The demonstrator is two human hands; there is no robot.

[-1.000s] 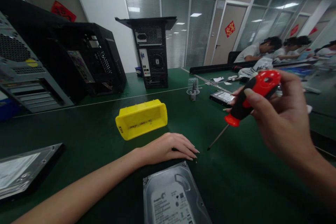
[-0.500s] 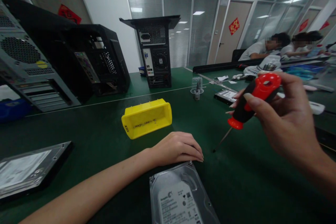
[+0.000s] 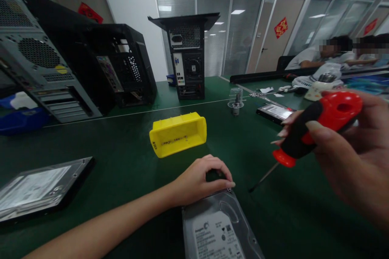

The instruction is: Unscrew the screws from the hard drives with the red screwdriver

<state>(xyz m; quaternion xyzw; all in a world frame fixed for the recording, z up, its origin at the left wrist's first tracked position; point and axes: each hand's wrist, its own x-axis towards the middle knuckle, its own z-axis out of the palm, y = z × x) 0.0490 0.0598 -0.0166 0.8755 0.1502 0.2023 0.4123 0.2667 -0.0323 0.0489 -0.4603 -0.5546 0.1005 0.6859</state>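
A silver hard drive (image 3: 217,226) with a white label lies flat at the bottom, partly out of view. My left hand (image 3: 204,180) rests over its far edge, thumb and index fingertips pressed together at the far right corner, beside a small shiny screw (image 3: 229,190). Whether anything is between those fingertips is too small to tell. My right hand (image 3: 355,153) grips a red and black screwdriver (image 3: 316,129) by its handle. Its shaft slants down and left, and the dark tip is to the right of the drive's corner, apart from it.
Beyond my left hand lies a yellow bin (image 3: 179,135) on its side. Other hard drives sit at left (image 3: 45,188) and right (image 3: 273,112). Computer cases (image 3: 190,60) stand behind, near a clear plastic cup (image 3: 236,99). Other people (image 3: 328,52) sit at the far right.
My left thumb now shows, meeting the index fingertip at the drive's corner. The screwdriver and right hand have come lower and closer. The whole view has shifted slightly.
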